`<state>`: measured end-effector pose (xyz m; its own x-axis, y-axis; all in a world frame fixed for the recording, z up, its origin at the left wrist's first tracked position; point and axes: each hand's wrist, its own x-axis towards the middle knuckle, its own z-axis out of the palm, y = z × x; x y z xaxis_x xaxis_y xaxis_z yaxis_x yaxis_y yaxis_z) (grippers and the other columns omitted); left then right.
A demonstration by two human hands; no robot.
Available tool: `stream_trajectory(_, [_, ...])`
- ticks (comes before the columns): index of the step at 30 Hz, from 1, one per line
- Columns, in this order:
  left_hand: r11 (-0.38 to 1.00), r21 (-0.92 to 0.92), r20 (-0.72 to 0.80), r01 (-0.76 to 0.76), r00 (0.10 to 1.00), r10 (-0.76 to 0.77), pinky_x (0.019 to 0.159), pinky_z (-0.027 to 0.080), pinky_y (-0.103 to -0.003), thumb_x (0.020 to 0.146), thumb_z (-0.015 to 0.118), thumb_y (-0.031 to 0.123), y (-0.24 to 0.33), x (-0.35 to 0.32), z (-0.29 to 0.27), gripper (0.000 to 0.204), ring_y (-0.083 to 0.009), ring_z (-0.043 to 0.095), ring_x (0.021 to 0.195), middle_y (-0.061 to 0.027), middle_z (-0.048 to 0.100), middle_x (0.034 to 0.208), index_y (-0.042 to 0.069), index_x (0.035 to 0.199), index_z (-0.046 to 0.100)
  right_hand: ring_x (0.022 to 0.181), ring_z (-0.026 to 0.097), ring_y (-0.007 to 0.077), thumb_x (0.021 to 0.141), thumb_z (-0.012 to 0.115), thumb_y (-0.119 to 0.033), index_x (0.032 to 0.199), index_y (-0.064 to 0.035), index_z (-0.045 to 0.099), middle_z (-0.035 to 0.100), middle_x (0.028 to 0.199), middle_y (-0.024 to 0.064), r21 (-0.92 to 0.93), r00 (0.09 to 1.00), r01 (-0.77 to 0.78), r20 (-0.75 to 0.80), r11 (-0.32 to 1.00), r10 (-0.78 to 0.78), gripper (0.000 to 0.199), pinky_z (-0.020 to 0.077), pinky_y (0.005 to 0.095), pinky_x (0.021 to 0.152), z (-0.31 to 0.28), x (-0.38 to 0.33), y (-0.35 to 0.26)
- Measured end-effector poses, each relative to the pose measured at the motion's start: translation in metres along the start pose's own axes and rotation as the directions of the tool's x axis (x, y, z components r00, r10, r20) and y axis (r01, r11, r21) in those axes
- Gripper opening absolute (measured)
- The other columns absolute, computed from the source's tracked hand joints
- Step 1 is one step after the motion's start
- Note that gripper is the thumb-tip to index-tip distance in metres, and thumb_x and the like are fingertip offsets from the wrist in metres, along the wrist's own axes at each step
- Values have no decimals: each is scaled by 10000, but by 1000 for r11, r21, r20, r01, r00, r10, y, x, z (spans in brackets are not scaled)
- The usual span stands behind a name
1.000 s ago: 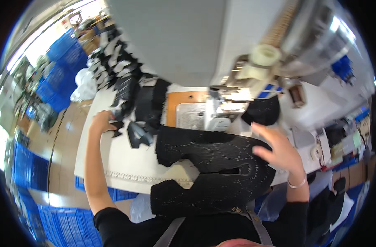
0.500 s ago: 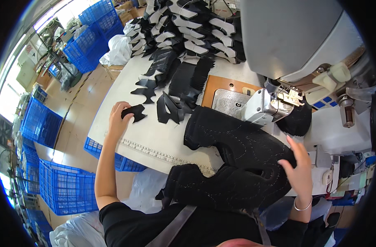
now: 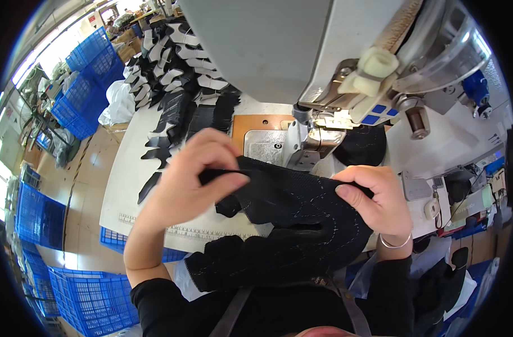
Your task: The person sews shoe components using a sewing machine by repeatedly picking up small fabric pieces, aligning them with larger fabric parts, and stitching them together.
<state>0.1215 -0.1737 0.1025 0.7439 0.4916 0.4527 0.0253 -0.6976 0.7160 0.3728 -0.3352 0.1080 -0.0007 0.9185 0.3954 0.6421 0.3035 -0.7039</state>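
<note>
A thick black fabric piece with white dashed stitching, curved like a shoe upper, lies across the table's front edge, close to my body. My right hand pinches its right side between thumb and fingers. Above its left part, my left hand is closed on a thin black piece, slightly blurred; whether this is separate from the fabric below I cannot tell. Behind both hands stands a sewing machine, its metal plate bare and its head just beyond the fabric.
Cut black pieces lie on the white table, another nearer my left forearm. Black-and-white parts are heaped at the back left. Blue crates stand on the floor to the left. A ruler strip runs along the table.
My left hand has moved right from the table's left side to over the fabric. My right hand, open before, has closed on the fabric's edge. The view has shifted rightward.
</note>
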Motion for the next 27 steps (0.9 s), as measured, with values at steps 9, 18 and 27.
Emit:
stream_trajectory(9, [984, -144, 20, -107, 994, 112, 665, 482, -265, 766, 761, 42, -7, 35, 53, 194, -161, 625, 703, -62, 684, 881, 9, 922, 650, 574, 567, 248, 881, 663, -123, 931, -2, 646, 611, 695, 126, 5, 999, -23, 31, 1000, 23, 133, 435, 298, 555, -4, 2, 6])
stream_trajectory(18, [970, 98, 150, -222, 967, 206, 670, 485, -268, 793, 738, 52, -6, 52, 38, 209, -163, 632, 720, -74, 694, 815, 19, 999, 717, 560, 559, 211, 872, 678, -136, 969, 3, 658, 620, 701, 126, 16, 999, 24, -31, 1000, -23, 170, 440, 295, 570, -1, 13, 23])
stream_trajectory(27, [978, -104, 247, 180, 957, -150, 734, 517, -274, 819, 764, 181, -26, 95, 25, 230, -117, 647, 803, -56, 711, 883, 6, 959, 710, 762, 530, 15, 903, 615, -25, 1081, 66, 592, 640, 854, 1, 483, 955, -213, -79, 849, 285, 201, 398, 158, 663, 8, 30, 40])
